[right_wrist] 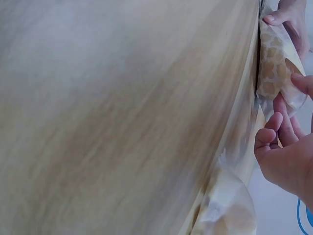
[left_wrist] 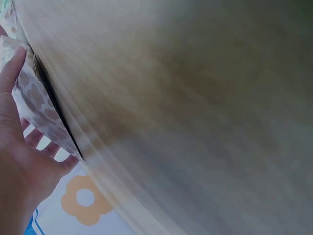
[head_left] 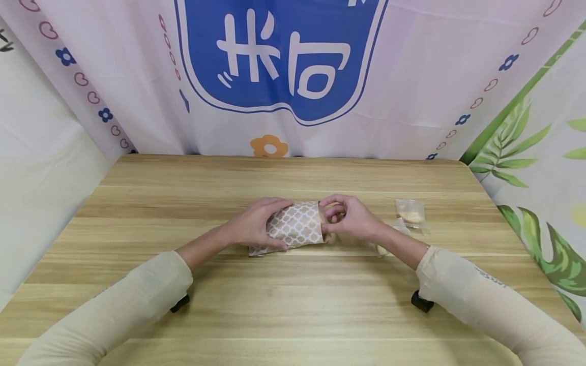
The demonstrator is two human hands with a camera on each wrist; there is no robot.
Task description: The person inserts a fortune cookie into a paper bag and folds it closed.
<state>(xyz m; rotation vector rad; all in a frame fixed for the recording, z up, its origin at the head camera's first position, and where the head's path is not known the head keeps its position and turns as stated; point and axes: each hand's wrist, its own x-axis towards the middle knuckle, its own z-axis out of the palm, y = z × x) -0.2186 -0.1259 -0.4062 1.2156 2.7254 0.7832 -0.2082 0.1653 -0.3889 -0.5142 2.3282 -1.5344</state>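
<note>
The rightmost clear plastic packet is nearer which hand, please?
Right: the right hand is left of the packet, at a tan-patterned paper bag; the left hand, farther left, holds that bag.

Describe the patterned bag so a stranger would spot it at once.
Start at the wood-grain table and, in the head view, look below the orange flower printed on the backdrop. There the left hand grips a paper bag, its mouth at the right hand. Unlike the see-through packets to the right, it is tan with a white lattice print.
</note>
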